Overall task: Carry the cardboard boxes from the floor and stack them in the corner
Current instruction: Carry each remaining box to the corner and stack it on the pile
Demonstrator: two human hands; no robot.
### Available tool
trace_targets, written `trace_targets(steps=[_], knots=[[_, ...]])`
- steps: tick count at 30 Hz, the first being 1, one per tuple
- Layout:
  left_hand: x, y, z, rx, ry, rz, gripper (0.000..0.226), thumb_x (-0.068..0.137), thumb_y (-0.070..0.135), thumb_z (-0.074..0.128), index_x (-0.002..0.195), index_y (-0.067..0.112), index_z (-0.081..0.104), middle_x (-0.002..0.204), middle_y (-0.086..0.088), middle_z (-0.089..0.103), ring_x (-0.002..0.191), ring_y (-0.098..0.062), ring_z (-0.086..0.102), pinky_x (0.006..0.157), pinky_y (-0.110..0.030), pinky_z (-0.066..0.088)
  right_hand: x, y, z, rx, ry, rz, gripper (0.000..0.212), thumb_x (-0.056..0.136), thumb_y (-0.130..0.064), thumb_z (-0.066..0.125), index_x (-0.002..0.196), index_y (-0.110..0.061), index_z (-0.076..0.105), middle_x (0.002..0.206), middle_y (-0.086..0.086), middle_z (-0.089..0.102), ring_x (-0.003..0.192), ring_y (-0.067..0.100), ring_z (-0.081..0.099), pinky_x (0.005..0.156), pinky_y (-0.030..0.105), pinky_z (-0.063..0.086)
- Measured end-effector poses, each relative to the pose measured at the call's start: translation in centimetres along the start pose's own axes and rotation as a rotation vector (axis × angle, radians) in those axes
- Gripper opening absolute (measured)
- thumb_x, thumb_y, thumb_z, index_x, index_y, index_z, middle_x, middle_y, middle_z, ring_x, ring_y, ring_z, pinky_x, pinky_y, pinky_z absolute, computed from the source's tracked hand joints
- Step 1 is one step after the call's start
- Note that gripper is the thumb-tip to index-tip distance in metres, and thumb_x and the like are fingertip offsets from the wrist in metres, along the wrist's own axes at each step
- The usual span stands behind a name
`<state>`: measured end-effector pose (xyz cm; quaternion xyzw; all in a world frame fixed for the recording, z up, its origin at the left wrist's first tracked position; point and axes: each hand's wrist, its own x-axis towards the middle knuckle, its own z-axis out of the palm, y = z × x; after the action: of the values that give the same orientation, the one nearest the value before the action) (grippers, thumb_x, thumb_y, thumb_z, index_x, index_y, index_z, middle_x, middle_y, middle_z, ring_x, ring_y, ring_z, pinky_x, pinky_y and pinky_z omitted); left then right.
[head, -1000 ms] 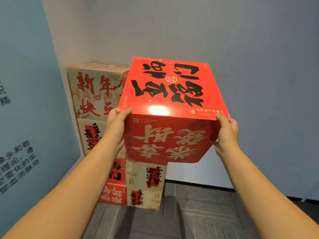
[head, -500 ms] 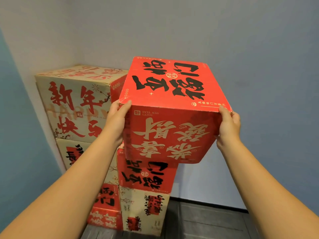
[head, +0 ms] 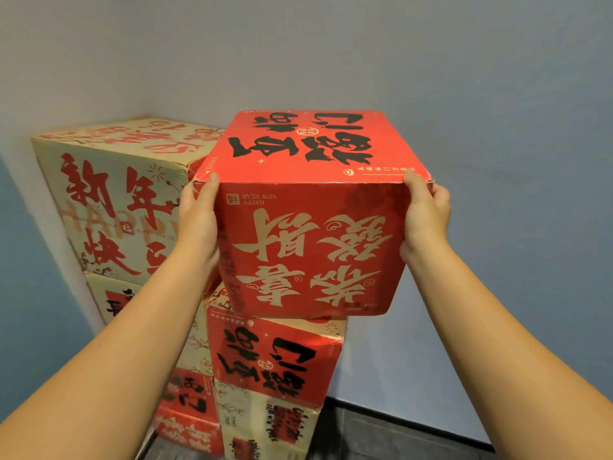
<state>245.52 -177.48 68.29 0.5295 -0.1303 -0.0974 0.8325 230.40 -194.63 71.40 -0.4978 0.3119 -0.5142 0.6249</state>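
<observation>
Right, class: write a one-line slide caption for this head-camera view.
Both hands, left hand and right hand, hold a red box just above the corner stack.

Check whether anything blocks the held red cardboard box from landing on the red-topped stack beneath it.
Nothing visible does. The red cardboard box, held by the left hand and right hand, sits right over the lower red cardboard box; the tall beige cardboard box stands alongside.

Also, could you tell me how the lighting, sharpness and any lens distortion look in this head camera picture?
Head view: soft, even light, no strong glare on the red box; a soft shadow lies on the wall to its lower right. The box's print is sharp, and both the left hand and right hand look crisp. The beige box leans and the forearms look stretched, a wide-angle effect.
</observation>
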Motion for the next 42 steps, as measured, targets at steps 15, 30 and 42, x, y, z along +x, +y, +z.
trace_targets(steps=[15,30,42], knots=[[2.1,-2.3,-1.2,0.07,-0.073,0.036,0.033,0.095,0.033,0.047,0.124,0.016,0.05,0.1,0.005,0.062,0.089,-0.009,0.06,0.075,-0.025,0.052,-0.3,3.7,-0.6,-0.062,0.071,0.091,0.024,0.089,-0.035,0.056,0.102,-0.018,0.046,0.088,-0.005,0.057,0.075,0.01,0.058,0.066,0.027,0.048],[1.5,-8.1,-5.0,0.268,-0.091,-0.29,0.054,0.087,0.034,0.06,0.131,0.007,0.044,0.122,-0.009,0.06,0.093,-0.016,0.063,0.065,-0.022,0.05,-2.3,10.0,-3.8,-0.252,-0.027,0.261,0.045,0.094,-0.035,0.049,0.133,-0.016,0.043,0.113,-0.006,0.052,0.084,0.004,0.053,0.083,0.029,0.047],[0.8,-8.0,-5.1,0.367,-0.045,-0.241,0.052,0.096,0.033,0.046,0.142,0.022,0.026,0.128,0.001,0.045,0.112,-0.016,0.049,0.095,-0.032,0.042,-3.1,11.3,-3.3,-0.254,-0.032,0.316,0.042,0.093,-0.034,0.05,0.13,-0.015,0.047,0.109,-0.007,0.054,0.074,-0.001,0.049,0.073,0.033,0.044]])
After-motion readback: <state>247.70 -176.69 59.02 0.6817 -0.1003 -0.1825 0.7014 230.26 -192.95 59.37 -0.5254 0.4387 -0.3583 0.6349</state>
